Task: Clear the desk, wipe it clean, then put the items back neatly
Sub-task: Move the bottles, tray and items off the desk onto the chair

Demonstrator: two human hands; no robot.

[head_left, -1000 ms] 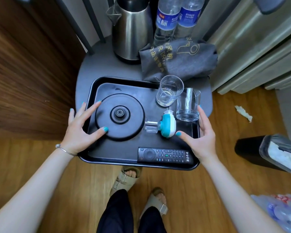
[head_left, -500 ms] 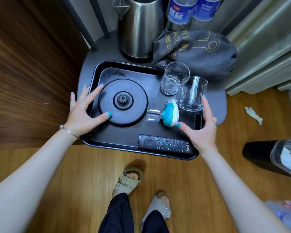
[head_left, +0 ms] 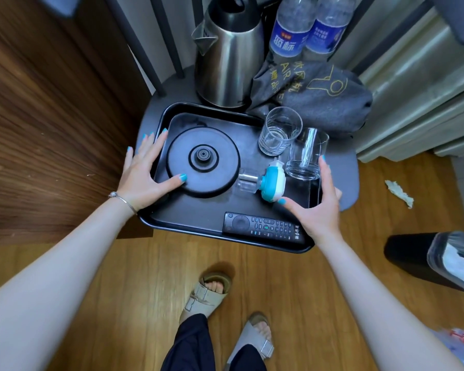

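A black tray [head_left: 188,218] lies on a small grey round table [head_left: 343,167], its near edge overhanging the floor. On the tray are a black kettle base [head_left: 202,158], two clear glasses [head_left: 279,131] [head_left: 306,153], a blue-and-white plug-in device [head_left: 273,180] and a black remote [head_left: 264,228]. My left hand [head_left: 142,172] lies flat over the tray's left rim, thumb on the kettle base. My right hand [head_left: 316,210] holds the right rim, thumb inside the tray and fingers outside.
A steel kettle [head_left: 228,62], two water bottles [head_left: 289,30] and a grey cloth bag [head_left: 319,97] stand behind the tray. A wooden panel [head_left: 51,129] borders the left. On the floor at right are a black bin [head_left: 434,258] and a crumpled tissue [head_left: 399,194].
The tray has slid away from me, farther onto the grey table and up against the kettle. Both hands went with it and keep their places on its rims.
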